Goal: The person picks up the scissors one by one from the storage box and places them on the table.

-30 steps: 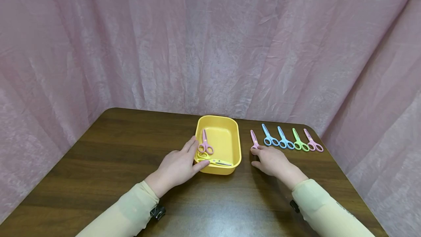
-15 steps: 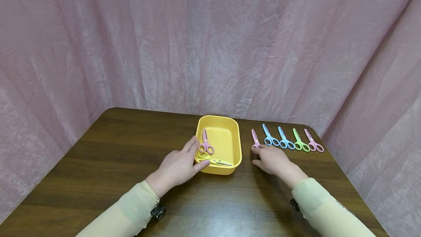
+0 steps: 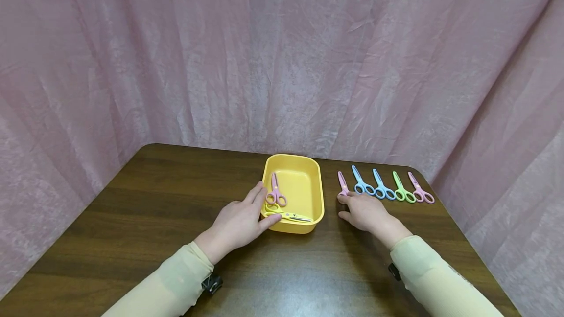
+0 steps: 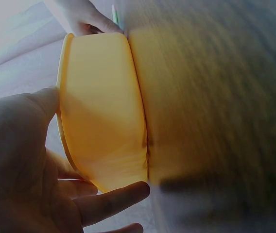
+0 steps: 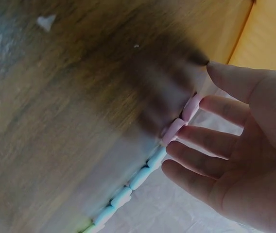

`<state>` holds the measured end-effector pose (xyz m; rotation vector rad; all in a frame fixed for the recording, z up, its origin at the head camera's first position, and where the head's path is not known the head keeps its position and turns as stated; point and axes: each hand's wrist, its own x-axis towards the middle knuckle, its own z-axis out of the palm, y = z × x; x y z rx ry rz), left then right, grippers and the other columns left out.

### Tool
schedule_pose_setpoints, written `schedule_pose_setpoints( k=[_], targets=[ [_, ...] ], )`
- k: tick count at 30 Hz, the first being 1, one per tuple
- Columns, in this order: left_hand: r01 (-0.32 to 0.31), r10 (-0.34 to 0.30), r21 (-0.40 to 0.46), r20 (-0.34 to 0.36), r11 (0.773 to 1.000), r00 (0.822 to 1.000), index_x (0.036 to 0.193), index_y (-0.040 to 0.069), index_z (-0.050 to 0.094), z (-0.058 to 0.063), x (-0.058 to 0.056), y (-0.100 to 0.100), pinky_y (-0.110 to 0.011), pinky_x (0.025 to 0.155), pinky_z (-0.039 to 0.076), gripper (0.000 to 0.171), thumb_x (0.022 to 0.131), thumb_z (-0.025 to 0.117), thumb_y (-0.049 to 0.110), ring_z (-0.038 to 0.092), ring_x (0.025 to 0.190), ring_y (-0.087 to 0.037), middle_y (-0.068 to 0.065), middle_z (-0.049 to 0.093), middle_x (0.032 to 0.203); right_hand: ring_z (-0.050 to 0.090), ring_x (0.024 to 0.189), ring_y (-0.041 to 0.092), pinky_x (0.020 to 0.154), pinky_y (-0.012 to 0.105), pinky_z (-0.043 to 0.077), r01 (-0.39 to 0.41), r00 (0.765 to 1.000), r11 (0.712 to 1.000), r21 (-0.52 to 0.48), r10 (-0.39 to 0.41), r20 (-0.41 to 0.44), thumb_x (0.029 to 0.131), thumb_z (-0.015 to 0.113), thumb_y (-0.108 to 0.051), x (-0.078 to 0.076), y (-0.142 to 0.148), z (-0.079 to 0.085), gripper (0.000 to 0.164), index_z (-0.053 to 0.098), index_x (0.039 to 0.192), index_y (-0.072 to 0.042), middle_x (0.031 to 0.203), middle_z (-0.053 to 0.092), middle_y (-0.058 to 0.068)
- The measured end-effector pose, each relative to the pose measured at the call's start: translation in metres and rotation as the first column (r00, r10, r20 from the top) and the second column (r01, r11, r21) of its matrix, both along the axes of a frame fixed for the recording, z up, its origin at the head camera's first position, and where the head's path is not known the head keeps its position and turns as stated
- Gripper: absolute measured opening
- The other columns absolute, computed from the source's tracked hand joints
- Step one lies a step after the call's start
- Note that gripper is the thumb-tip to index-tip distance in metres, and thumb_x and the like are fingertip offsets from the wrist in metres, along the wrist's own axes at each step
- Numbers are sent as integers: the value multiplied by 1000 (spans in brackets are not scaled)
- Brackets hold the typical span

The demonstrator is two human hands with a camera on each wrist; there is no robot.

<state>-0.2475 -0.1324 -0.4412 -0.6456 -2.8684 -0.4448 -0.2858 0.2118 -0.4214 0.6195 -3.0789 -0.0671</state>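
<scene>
My left hand rests at the near left corner of a yellow plastic tray, its thumb over the near rim and its fingers stretched along the left side. Inside the tray lie pink scissors and yellow scissors with a bare metal blade. To the right of the tray, my right hand touches the handle loops of another pair of pink scissors. In the right wrist view its extended fingertips meet the pink loops, with the thumb held apart.
Right of those pink scissors, two blue pairs of scissors, a green pair and a pink pair lie in a row, blades pointing away. The brown wooden table ends at a pink curtain.
My right hand has nudged the pink scissors slightly away and to the right, nearer the blue pair. The left hand and the tray have stayed nearly still.
</scene>
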Motion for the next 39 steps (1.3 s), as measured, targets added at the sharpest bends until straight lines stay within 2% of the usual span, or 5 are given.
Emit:
schedule_pose_setpoints(
  k=[11, 24, 32, 39],
  targets=[
    [10, -9, 9, -7, 1000, 1000, 163, -1, 49, 0, 0, 0, -53, 82, 63, 85, 108, 63, 62, 77, 96, -41, -21, 41, 173, 72, 113, 48, 91, 62, 59, -4, 1000, 1000, -4, 4, -7, 102, 81, -28, -7, 3, -1, 41, 73, 137, -8, 135, 72, 22],
    [6, -6, 9, 2, 1000, 1000, 164, 0, 49, -1, -1, -1, -53, 83, 63, 85, 108, 63, 63, 77, 96, -41, -21, 40, 173, 68, 122, 52, 99, 64, 56, 13, 1000, 1000, -14, -12, 19, 104, 78, -27, -13, 1, 0, 44, 72, 142, -5, 142, 69, 25],
    [6, -6, 7, 4, 1000, 1000, 164, 0, 49, -2, -1, -1, -53, 83, 63, 86, 108, 62, 63, 77, 96, -41, -21, 40, 173, 71, 114, 50, 94, 62, 57, -5, 1000, 1000, -20, 4, -19, 102, 80, -24, -19, 2, -4, 37, 74, 133, -6, 132, 73, 24],
    [7, -7, 4, -1, 1000, 1000, 164, 0, 49, -3, -1, -1, -54, 84, 63, 85, 109, 61, 63, 77, 98, -42, -21, 40, 173, 72, 112, 49, 93, 62, 57, 3, 1000, 1000, -12, -3, -26, 102, 80, -25, -20, 2, -7, 34, 74, 131, -7, 131, 73, 23]
  ],
)
